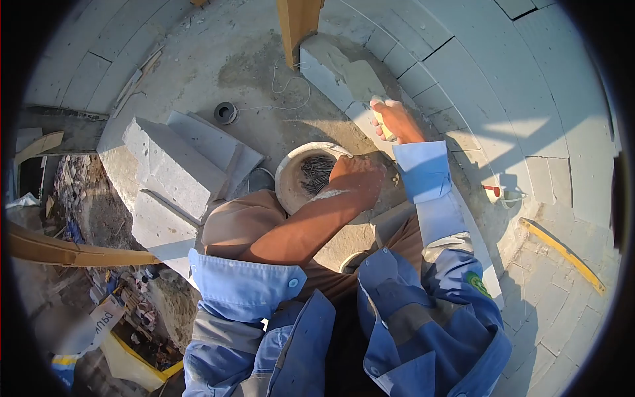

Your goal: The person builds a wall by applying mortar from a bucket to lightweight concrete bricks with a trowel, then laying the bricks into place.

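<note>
My right hand (pixel 399 124) is wrapped round the pale yellow handle of a trowel (pixel 364 79). The trowel's broad grey blade points away from me, over the top of a row of pale blocks (pixel 322 66). My left hand (pixel 358 173) is closed at the right rim of a whitish bucket (pixel 286 178) between my legs; its fingertips are partly hidden. Inside the bucket lie many dark nails (pixel 316 173). White dust marks the left forearm.
Cut pale blocks (pixel 178 165) are stacked at left, near a grey ring-shaped spool (pixel 225 113) with white string. A wooden post (pixel 297 30) stands ahead. A block wall (pixel 489 86) curves along the right. A yellow curved bar (pixel 562 255) and small white cup (pixel 510 197) lie there. Rubble drops away at lower left.
</note>
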Demonstrator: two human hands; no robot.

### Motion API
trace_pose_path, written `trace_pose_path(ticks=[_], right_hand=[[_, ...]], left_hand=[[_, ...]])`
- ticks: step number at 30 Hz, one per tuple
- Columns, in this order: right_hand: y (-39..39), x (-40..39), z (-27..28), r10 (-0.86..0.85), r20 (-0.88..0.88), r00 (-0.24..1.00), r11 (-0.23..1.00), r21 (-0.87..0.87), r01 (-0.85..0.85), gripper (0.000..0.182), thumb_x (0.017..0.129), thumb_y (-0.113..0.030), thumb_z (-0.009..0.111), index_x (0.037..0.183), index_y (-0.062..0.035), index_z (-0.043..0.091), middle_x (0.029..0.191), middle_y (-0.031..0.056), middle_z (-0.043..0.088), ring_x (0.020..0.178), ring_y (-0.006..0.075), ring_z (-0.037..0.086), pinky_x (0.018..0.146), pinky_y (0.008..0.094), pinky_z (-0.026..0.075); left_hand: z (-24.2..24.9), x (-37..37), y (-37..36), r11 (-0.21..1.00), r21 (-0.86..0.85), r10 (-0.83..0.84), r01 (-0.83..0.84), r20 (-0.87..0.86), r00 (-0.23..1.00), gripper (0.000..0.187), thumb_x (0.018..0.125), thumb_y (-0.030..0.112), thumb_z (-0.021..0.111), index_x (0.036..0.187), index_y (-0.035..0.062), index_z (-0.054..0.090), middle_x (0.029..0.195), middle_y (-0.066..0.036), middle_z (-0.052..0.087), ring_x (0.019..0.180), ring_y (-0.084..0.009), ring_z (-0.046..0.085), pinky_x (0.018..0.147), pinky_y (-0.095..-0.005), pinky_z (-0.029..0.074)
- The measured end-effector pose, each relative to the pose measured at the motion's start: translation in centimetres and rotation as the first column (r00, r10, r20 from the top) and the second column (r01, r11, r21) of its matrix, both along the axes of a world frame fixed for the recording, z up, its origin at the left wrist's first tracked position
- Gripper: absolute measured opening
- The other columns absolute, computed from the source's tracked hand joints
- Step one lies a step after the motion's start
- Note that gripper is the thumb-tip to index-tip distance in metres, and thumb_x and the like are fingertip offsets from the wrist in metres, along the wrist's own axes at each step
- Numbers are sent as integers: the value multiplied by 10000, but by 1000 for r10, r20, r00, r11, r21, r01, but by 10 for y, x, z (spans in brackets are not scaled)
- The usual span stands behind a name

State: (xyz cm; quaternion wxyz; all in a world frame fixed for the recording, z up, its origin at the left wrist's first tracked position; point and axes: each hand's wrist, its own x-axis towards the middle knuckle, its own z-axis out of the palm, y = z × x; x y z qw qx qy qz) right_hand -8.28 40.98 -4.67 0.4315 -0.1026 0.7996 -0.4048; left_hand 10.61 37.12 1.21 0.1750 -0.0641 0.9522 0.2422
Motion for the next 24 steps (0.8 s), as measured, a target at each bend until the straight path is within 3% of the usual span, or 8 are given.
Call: trace_pose_path(ticks=[3,7,9,13,16,19,22,24], right_hand=[[31,13,-4,-34,8,999,999,-33,34,331,950,-324,524,1049,-10,559,747,52,566,545,128,528,473,283,441],[71,14,-27,-84,1,996,994,-66,84,364,935,-351,521,1044,-8,572,761,57,585,535,136,549,480,292,460],[90,19,-26,-87,-16,996,995,-56,86,367,929,-370,537,1040,-22,575,761,50,583,535,125,551,479,281,455],[111,33,-11,-136,74,988,975,-167,147,367,932,-382,542,1029,-30,572,759,51,578,531,134,551,476,282,450],[96,31,-11,-101,34,994,974,-200,106,378,934,-394,547,1019,-26,568,760,55,574,527,136,544,471,283,448],[48,19,-5,-93,103,990,978,-177,111,384,940,-388,541,1018,-14,567,770,61,573,534,135,537,465,284,446],[-3,4,2,-116,144,983,978,-158,138,395,950,-392,531,1097,-28,567,768,71,575,540,130,514,470,300,427],[-27,-6,3,-77,89,993,995,-62,83,388,956,-399,518,1064,-30,563,773,73,567,568,135,516,483,300,428]], left_hand=[[11,-6,-2,997,61,-56,49,114,992,322,874,186,611,1180,85,595,1148,-145,646,1130,-286,606,899,-421,460],[5,-7,1,995,80,-67,57,134,989,374,853,224,648,1193,83,585,1168,-162,632,1163,-300,585,929,-427,453],[-3,-4,3,994,78,-84,83,6,996,424,846,265,634,1194,38,554,1164,-204,601,1108,-346,605,896,-470,490],[15,-3,-1,991,41,-125,124,31,992,411,848,266,639,1168,20,566,1103,-197,633,1076,-355,620,889,-474,494],[8,-3,-1,990,46,-131,131,16,991,392,851,267,642,1145,16,579,1084,-203,644,1046,-353,635,883,-472,498],[7,-4,-2,993,18,-119,117,95,988,378,853,271,643,1135,24,588,1082,-204,651,1031,-349,644,875,-471,501],[7,-3,-4,995,47,-93,86,160,983,392,859,284,646,1149,29,580,1097,-202,650,1046,-347,639,883,-466,497],[8,-2,-6,995,53,-95,87,167,981,414,860,296,652,1167,30,568,1114,-199,645,1071,-340,629,894,-465,492]])
